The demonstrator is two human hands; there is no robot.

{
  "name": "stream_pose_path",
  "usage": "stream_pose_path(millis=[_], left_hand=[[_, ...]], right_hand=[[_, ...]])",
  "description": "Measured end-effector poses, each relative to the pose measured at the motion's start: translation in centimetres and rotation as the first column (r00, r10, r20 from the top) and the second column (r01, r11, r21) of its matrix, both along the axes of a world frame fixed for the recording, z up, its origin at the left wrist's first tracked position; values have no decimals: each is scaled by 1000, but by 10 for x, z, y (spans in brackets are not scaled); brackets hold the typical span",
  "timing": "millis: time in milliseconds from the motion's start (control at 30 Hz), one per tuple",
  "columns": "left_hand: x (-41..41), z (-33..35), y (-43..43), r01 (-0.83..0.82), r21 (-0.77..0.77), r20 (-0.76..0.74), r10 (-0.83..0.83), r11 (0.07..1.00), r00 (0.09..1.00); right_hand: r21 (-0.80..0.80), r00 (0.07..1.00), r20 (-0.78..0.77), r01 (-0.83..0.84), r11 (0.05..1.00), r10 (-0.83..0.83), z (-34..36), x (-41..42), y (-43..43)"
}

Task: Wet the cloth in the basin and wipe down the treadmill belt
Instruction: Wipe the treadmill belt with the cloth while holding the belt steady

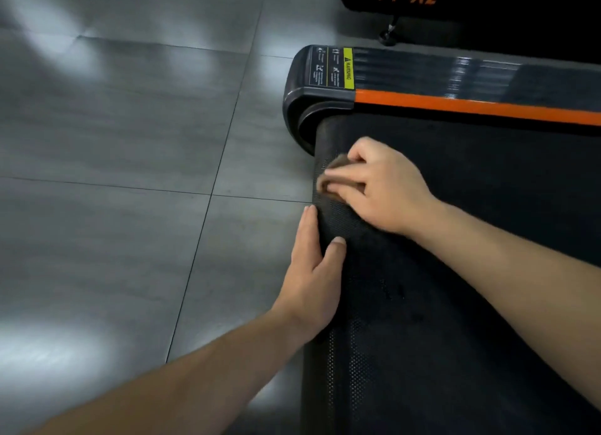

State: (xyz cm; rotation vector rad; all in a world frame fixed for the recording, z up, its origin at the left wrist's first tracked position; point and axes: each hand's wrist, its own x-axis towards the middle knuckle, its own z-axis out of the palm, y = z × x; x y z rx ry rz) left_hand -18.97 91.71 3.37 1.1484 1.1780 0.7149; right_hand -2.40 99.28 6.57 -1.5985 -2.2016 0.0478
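In the head view, the cloth [338, 161] sits at the far-left corner of the belt [455, 288], right at the belt's rounded end, bunched into a small brownish wad under the right hand [383, 187]. That hand's fingers [344, 175] are curled over the cloth, gripping it and pressing it onto the belt. The cloth looks soft, light and limp, so it is best kept balled in the palm with the fingertips hooked over its leading edge; held loosely it would likely roll or drag out on the dimpled rubber. The belt looks grippy rather than slick and would give a little under pressure. The left hand [312, 272] lies nearer along the belt's end with its fingers straight down the edge and the thumb on top, holding nothing, apparently bracing the belt or ready to pull it round. Most of the cloth is hidden by the right hand, so its size and wetness cannot be judged. The basin is out of view. The belt is cut off at the right and near edges, and its dark surface hides any dirt or damp streaks. The rail [455, 104] with its orange stripe runs beyond, and the print on its label [335, 67] is too small to read. Grey floor [130, 141] fills the left.
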Motion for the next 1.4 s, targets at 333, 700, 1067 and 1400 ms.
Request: stream_pose_path(millis=[333, 700, 1067, 1400], left_hand=[[7, 11, 14, 30, 14, -110, -28, 999, 994], [22, 4, 37, 70, 127, -206, -43, 989, 978], [21, -2, 39, 51, 146, -214, -19, 988, 977], [20, -1, 38, 38, 139, -201, -10, 990, 979]], right_hand=[[-32, 996, 39, 78, 996, -76, -9, 13, -17], [-12, 984, 40, 174, 985, -173, -7, 19, -2], [-16, 962, 11, 275, 961, -275, -8, 24, 8], [-41, 909, 5, 417, 908, -417, 5, 8, 69]])
